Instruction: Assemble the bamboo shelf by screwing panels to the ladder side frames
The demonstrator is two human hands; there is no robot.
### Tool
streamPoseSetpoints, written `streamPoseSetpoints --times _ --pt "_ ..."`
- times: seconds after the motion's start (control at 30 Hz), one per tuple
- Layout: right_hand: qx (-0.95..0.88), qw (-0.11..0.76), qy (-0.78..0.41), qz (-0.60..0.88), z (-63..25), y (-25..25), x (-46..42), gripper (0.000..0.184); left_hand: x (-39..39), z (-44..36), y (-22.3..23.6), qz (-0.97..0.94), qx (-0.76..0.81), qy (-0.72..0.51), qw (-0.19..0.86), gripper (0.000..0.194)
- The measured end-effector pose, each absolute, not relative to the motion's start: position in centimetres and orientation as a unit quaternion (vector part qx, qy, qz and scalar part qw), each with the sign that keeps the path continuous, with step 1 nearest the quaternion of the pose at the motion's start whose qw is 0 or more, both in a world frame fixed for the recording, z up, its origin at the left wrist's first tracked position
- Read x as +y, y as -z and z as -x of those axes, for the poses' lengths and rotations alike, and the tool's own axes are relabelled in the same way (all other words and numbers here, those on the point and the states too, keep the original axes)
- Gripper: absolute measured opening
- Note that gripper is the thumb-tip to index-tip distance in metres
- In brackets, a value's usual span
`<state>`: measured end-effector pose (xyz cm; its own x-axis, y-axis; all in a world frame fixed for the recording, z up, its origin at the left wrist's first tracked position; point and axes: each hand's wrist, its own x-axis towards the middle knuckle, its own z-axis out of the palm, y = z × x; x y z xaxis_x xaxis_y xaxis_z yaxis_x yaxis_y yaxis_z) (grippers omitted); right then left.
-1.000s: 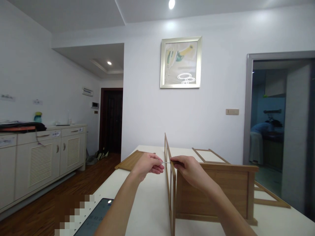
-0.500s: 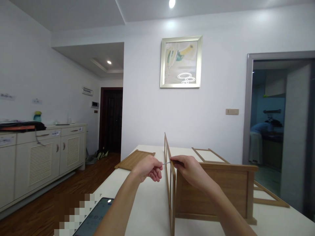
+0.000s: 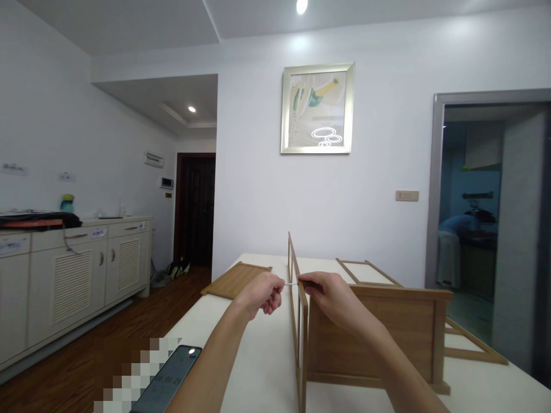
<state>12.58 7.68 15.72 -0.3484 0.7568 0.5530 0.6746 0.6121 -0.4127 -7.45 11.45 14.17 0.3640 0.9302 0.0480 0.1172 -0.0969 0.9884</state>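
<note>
My left hand (image 3: 263,293) is closed, its thumb and finger pinching a thin metal rod (image 3: 291,284). The rod runs level to the side bar of an upright wooden frame (image 3: 303,321), seen nearly edge-on. On the other side, my right hand (image 3: 329,293) pinches that same bar where the rod meets it. The rod's far tip and anything under the right fingertips are hidden. A brown wooden panel (image 3: 379,338) with thicker edge rails stands on its side behind my right forearm, close to the frame; whether they touch I cannot tell.
Another wooden panel (image 3: 236,280) lies flat at the white table's (image 3: 253,355) far left. Open wooden frames lie at the back (image 3: 365,263) and right (image 3: 477,350). A phone (image 3: 167,378) rests by my left forearm at the table's left edge.
My left hand has turned slightly and its fingers have curled in more, with the rod now nearer level. The right hand and the frame hold still.
</note>
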Motion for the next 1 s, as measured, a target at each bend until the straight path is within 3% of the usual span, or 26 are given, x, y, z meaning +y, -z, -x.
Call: streamPoseSetpoints --times 0.57,1.0 --pt "-0.821 0.370 -0.058 0.430 -12.60 -15.82 7.67 0.036 11.71 7.40 -13.87 -0.649 0.421 -0.382 0.506 0.017" --pt "-0.821 0.366 -0.060 0.433 -12.60 -15.88 7.59 0.035 10.75 7.02 -14.63 -0.701 0.442 -0.395 0.397 0.019"
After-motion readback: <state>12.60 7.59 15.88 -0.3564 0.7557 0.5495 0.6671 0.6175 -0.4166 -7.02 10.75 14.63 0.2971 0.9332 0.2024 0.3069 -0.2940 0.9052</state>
